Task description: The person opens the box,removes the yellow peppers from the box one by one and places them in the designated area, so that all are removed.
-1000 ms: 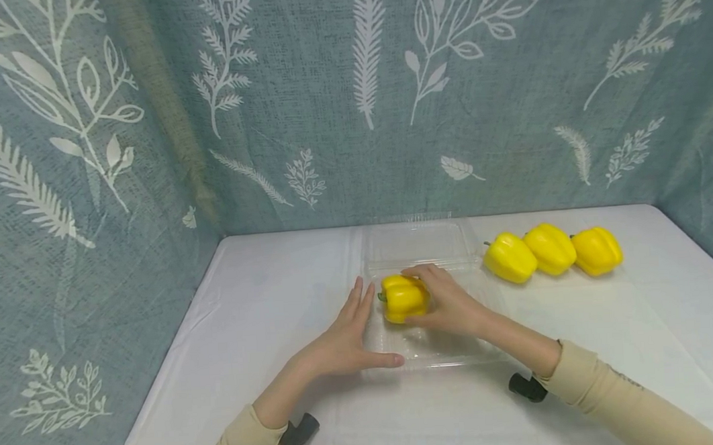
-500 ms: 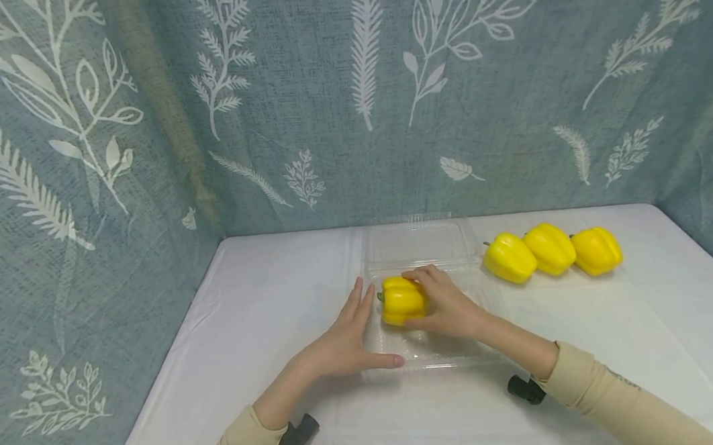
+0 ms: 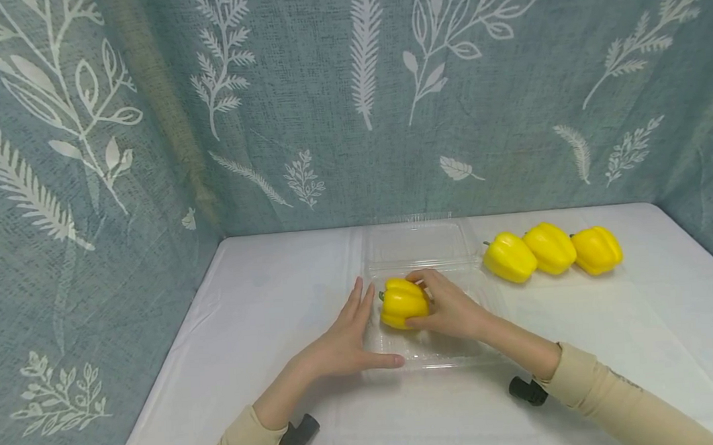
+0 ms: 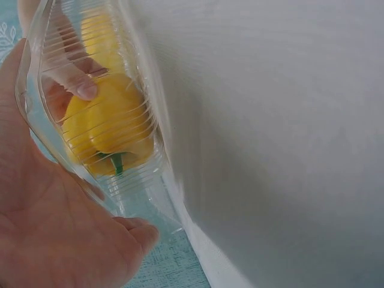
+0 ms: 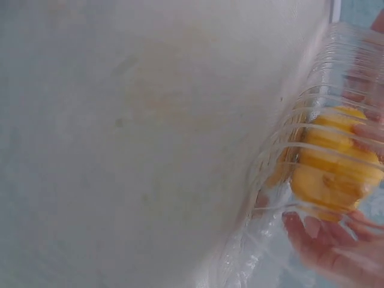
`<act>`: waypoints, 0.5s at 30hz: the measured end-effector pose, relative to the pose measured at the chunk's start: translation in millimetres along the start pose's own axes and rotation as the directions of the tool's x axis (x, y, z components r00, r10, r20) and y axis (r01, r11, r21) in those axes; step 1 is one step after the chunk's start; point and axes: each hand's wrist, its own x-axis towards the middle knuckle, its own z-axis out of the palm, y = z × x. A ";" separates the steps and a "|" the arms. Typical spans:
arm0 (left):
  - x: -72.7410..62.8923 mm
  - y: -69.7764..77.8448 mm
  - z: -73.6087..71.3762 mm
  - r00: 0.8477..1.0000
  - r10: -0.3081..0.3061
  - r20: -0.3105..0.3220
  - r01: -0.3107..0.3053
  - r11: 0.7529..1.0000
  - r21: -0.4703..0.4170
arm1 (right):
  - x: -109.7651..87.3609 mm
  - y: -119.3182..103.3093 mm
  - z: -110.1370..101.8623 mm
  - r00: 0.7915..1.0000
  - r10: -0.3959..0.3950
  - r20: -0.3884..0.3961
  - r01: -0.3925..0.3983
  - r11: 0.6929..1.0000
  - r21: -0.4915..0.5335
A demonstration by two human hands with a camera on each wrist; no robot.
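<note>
A yellow bell pepper [image 3: 402, 305] with a green stem lies on its side in the near half of a clear plastic clamshell box [image 3: 454, 363]. My right hand [image 3: 448, 306] grips it from the right, fingers over the far side and thumb on the near side. In the left wrist view, the pepper [image 4: 114, 120] shows through the ribbed wall, stem end toward that camera. My left hand [image 3: 346, 340] lies along the box's left edge, fingers straight and thumb spread out at the front corner. The right wrist view shows the pepper [image 5: 336, 168] through the box wall.
The box's open lid [image 3: 414, 241] lies back toward the patterned blue-green curtain [image 3: 326, 103]. Right of it, on the white tablecloth [image 3: 580, 338], three more yellow bell peppers [image 3: 549, 249] sit in a row. Dark wrist-worn devices [image 3: 528, 389] hang below both wrists.
The bell pepper has shifted slightly toward the near side and tilted a little in my right hand. My left hand and the three other peppers stay in place.
</note>
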 end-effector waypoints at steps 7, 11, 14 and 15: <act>0.0 0.3 0.1 1.000 -0.003 0.001 0.003 1.000 -0.009 | -1.0 -0.2 -1.3 0.999 0.033 0.012 -0.033 0.998 0.046; 0.2 0.0 0.2 1.000 0.001 -0.004 -0.001 1.000 -0.008 | -1.6 0.0 -1.6 0.999 0.032 0.020 -0.033 0.998 0.050; 0.3 -0.2 0.4 1.000 0.001 -0.005 -0.001 1.000 -0.005 | -2.4 0.7 -1.9 1.000 0.019 0.024 -0.019 0.999 0.036; 0.4 -0.3 0.4 1.000 0.001 -0.006 -0.001 1.000 -0.005 | -3.0 0.8 -2.1 1.000 0.016 0.027 -0.017 0.999 0.031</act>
